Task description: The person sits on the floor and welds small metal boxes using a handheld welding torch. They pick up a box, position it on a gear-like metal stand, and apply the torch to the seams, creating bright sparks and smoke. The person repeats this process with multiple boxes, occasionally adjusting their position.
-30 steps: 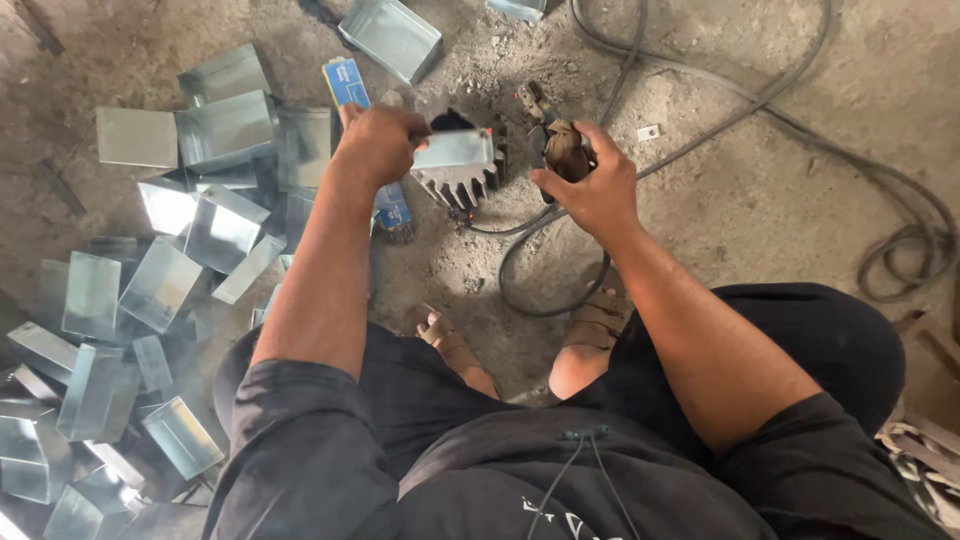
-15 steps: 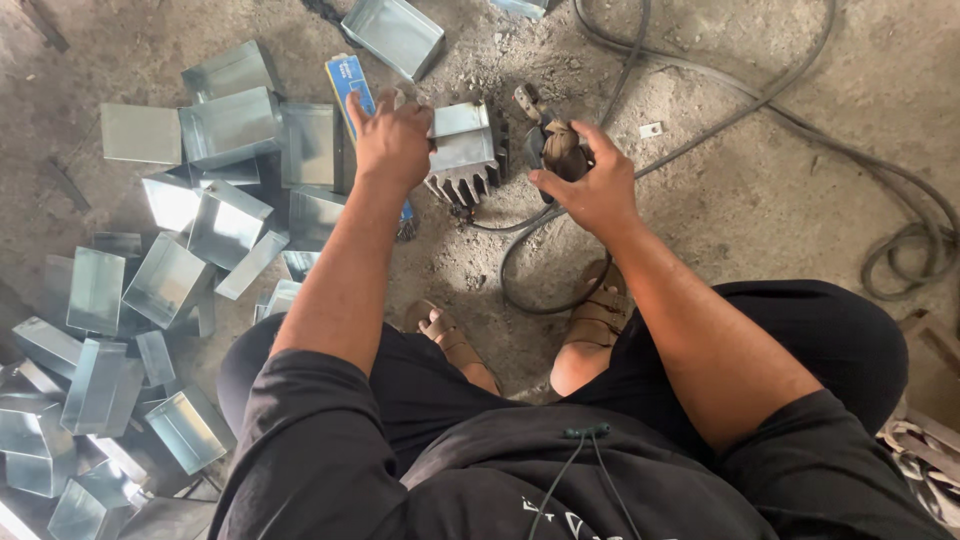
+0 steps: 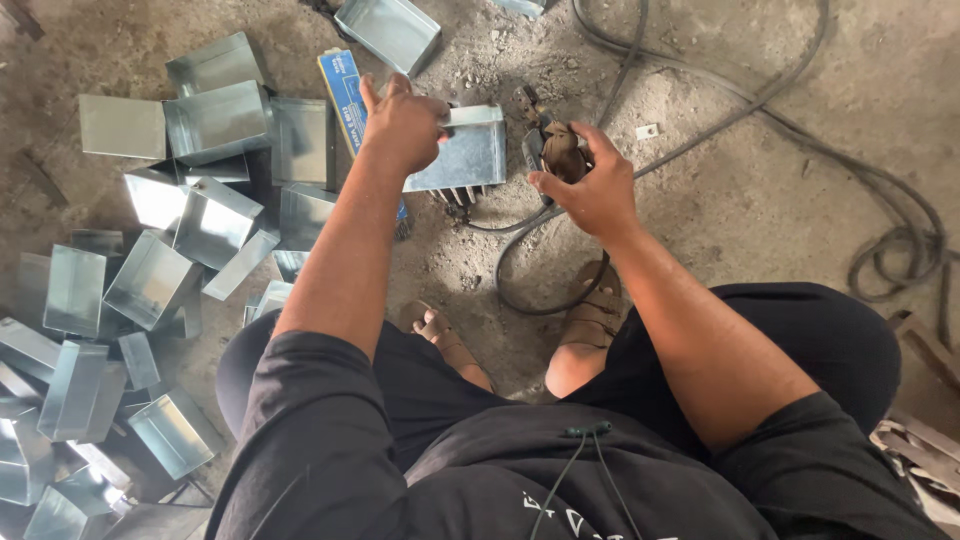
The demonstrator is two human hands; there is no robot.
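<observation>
My left hand point(image 3: 403, 122) grips the shiny folded sheet-metal box point(image 3: 462, 152), steadying it; at three o'clock, my right hand point(image 3: 588, 185) fingers clasp the brown-handled corded tool point(image 3: 556, 152).

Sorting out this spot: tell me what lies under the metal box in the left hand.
Under the metal box held by the left hand, dark prongs poke out below its lower edge, over dusty floor. The blue packet runs beneath the hand. What the prongs belong to is covered.
</observation>
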